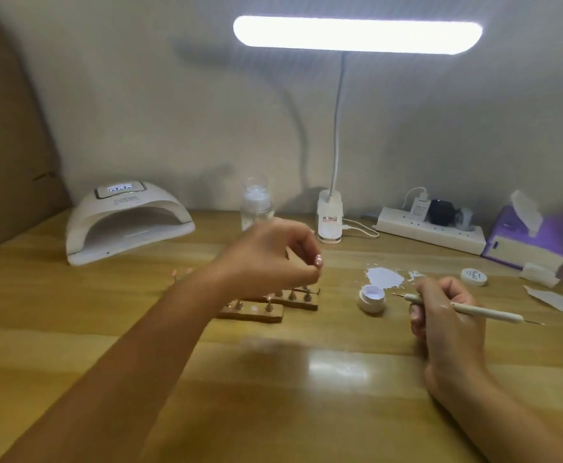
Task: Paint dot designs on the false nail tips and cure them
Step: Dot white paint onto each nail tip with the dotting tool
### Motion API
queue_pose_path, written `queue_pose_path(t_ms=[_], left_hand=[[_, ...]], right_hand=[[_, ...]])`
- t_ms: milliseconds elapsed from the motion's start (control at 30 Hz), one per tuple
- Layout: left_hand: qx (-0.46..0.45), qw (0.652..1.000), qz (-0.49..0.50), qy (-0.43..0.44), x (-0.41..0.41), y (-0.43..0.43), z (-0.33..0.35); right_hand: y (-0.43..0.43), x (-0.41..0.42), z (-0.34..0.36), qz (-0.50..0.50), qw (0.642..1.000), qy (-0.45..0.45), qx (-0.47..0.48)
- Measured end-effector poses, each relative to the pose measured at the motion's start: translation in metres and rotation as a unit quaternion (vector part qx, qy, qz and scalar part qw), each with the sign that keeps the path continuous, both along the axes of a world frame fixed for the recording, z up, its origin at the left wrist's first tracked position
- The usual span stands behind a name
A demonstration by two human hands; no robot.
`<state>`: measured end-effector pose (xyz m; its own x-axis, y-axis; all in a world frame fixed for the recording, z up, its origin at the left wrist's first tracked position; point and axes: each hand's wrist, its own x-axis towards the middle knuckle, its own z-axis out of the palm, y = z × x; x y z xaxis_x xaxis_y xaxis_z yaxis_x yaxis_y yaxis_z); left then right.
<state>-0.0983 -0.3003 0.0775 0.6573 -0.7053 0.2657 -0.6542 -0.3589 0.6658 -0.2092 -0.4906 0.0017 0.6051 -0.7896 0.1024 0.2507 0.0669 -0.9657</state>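
One gel pot between both hands

- My left hand comes out blurred (the fingers most of all), so little fine detail shows on it.
- My left forearm is bare all the way down to the lower left edge of the view.
- My right hand is sharper, and its thumbnail looks pale and smooth.
- My right forearm is bare too, as far as the bottom right corner.
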Motion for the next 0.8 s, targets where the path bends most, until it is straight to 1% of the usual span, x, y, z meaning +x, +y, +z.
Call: queue_pose_path(t_ms=[67, 167, 400, 700, 800], left_hand=[[0.019, 0.999, 0.034, -0.026, 0.011, 0.023, 0.012], [0.085, 0.993, 0.072, -0.047, 0.021, 0.048, 0.011], [0.177, 0.98, 0.078, -0.039, 0.029, 0.052, -0.003], [0.221, 0.972, 0.066, -0.033, 0.034, 0.05, -0.01], [0.234, 0.968, 0.071, -0.05, 0.034, 0.049, -0.012]], right_hand=[[0.0, 0.0, 0.0, 0.004, 1.0, 0.008, -0.007], [0.001, -0.001, 0.0, 0.012, 1.0, 0.018, -0.023], [0.001, 0.0, 0.0, 0.022, 0.999, 0.028, -0.037], [0.001, 0.0, -0.001, 0.032, 0.998, 0.026, -0.048], [0.001, 0.0, -0.001, 0.036, 0.998, 0.022, -0.051]])
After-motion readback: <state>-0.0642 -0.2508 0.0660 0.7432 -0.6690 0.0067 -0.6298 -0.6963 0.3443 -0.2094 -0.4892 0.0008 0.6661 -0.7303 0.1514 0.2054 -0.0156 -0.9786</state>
